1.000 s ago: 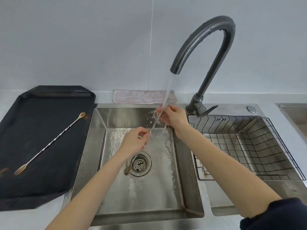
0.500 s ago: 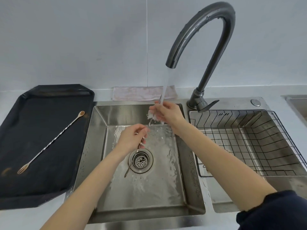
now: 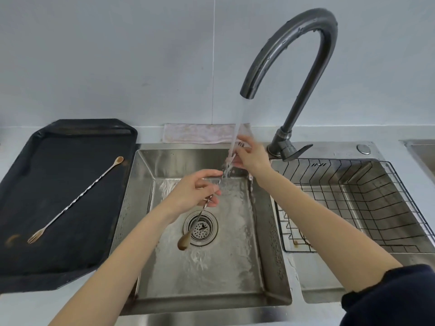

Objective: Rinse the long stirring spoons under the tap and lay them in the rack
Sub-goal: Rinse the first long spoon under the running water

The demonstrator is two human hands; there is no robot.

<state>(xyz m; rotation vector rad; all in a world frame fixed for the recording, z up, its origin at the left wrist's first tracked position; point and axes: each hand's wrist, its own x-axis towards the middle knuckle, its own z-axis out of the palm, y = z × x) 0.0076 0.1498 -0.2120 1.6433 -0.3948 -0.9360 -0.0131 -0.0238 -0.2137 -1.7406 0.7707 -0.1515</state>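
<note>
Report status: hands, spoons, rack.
Both hands, left and right, hold one spoon under running tap. Second spoon waits on black tray. Rack empty, path clear.

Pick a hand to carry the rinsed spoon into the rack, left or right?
Right, probably. The right hand already pinches the fork end of the spoon under the tap and sits next to the wire rack. The left hand grips mid-shaft over the sink and would cross the body.
</note>
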